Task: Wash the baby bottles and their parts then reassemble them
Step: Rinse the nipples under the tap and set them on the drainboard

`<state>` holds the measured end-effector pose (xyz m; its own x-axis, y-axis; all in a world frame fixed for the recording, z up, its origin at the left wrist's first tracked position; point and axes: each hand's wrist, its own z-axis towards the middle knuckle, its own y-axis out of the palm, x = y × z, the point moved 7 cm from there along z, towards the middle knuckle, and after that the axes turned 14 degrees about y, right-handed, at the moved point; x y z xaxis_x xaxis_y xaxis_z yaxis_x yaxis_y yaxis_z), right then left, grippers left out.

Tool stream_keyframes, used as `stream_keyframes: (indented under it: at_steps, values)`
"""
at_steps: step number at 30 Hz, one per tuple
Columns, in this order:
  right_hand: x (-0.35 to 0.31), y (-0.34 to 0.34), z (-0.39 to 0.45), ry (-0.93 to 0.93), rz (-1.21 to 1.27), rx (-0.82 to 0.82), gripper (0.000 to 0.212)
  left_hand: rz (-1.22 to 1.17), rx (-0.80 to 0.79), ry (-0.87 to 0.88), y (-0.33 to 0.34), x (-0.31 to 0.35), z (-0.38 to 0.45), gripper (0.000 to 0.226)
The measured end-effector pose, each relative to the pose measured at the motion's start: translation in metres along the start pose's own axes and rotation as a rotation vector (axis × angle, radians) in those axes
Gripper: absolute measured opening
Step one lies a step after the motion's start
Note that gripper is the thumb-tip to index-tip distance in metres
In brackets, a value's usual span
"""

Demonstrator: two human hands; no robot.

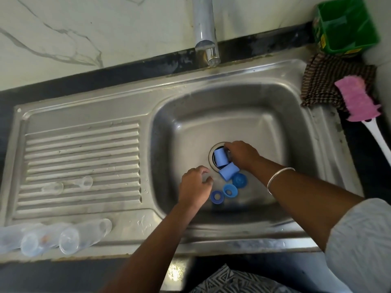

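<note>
- my right hand (241, 154) is down in the basin at the drain, fingers curled over the upper light blue plastic cylinder cap (221, 158); looks like i grip it, fingertips partly hidden behind it
- thin silver bangle (279, 178) on my right wrist, pale grey sleeve (359, 233) higher up the arm
- my left hand (195, 186) hovers just left of the blue parts, fingers loosely curled, holding nothing
- second light blue cylinder cap (228, 173) lies tilted just below the first, touching it, at the drain's edge
- three blue round plastic pieces on the basin floor: a dark blue domed one (239, 180), a lighter blue ring collar (230, 190), a darker blue ring collar (217, 197), in a row running down-left
- round metal drain (212, 152) partly covered by the caps
- stainless steel sink (296, 115) with ribbed drainboard (82, 149) on the left
- two small clear nipples (84, 182) on the drainboard ribs, blurred
- clear plastic baby bottles (69, 236) lying on their sides at the front left edge, close together
- chrome tap (206, 34) over the back rim
- right side: green plastic tub (347, 26), brown checked cloth (325, 85), pink sponge brush with white handle (357, 100) lying on the cloth
</note>
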<state>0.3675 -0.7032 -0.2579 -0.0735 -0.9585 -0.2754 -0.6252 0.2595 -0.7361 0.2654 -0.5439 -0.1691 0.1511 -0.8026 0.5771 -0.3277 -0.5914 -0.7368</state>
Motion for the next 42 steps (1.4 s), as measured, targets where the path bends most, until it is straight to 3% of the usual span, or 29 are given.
stream_keyframes:
  at_steps: [3, 8, 14, 18, 22, 25, 31, 34, 42]
  values:
    - [-0.002, -0.002, -0.001, 0.032, -0.004, -0.023, 0.037, -0.016, -0.010, -0.004, 0.000, -0.004, -0.004, 0.027]
    - [0.004, 0.008, -0.003, 0.103, -0.032, -0.078, 0.023, -0.060, -0.012, -0.020, 0.002, -0.011, -0.009, 0.027]
    - [0.014, -0.005, -0.018, 0.161, 0.075, 0.107, 0.021, -0.143, -0.009, -0.040, 0.001, -0.015, -0.009, 0.022]
    - [0.011, -0.029, -0.043, 0.231, 0.447, 0.214, 0.005, -0.229, 0.010, -0.047, -0.002, -0.010, -0.006, 0.020]
    - [-0.008, -0.038, -0.082, 0.258, 0.873, 0.159, 0.009, -0.417, 0.081, -0.081, -0.009, -0.002, -0.007, 0.020]
    - [-0.026, -0.041, -0.113, 0.252, 1.025, 0.130, 0.008, -0.575, 0.124, -0.084, -0.019, 0.006, -0.009, 0.016]
    - [-0.063, -0.055, -0.160, 0.127, 1.043, 0.152, 0.015, -0.903, 0.124, -0.098, -0.043, 0.021, -0.026, 0.014]
    - [-0.072, -0.056, -0.171, 0.111, 0.989, 0.174, 0.019, -1.021, 0.085, -0.108, -0.048, 0.023, -0.036, 0.024]
    - [-0.090, -0.055, -0.186, 0.135, 0.858, 0.287, 0.011, -1.132, 0.061, -0.053, -0.070, 0.024, -0.053, 0.016]
